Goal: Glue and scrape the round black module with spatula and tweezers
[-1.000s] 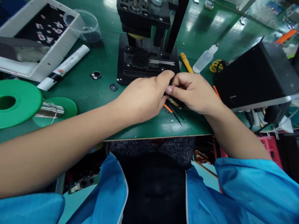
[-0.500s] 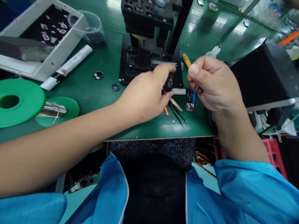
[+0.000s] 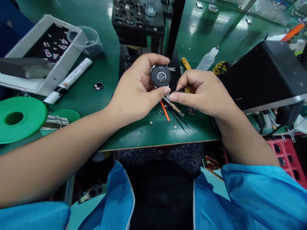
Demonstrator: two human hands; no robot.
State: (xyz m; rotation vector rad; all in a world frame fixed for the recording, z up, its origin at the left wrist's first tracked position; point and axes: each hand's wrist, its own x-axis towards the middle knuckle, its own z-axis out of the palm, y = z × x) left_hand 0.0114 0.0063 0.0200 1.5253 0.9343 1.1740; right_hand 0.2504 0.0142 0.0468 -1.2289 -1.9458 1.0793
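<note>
A round black smartwatch body (image 3: 161, 75) with a shiny sensor disc on its upward face is gripped at its rim by my left hand (image 3: 137, 88). Close by on the right, my right hand (image 3: 200, 92) is closed in a pinch near the watch's lower right edge. Something small and dark shows at its fingertips, too hidden to name. Beneath the hands lie an orange stick (image 3: 165, 111), a flat metal-tipped tool (image 3: 176, 108) and thin dark tweezers (image 3: 180, 119). Behind the watch stands a black press (image 3: 141, 30).
At left are a white tray (image 3: 44, 88), a clear cup (image 3: 92, 41), a marker (image 3: 74, 73) and a green wire spool (image 3: 33, 115). A black box (image 3: 266, 73) stands right, with a clear bottle (image 3: 207, 60) and a yellow handle (image 3: 185, 63) nearby.
My left hand has drawn slightly left and turned the watch so its sensor face shows. My right hand has moved left and down, up to the watch's edge.
</note>
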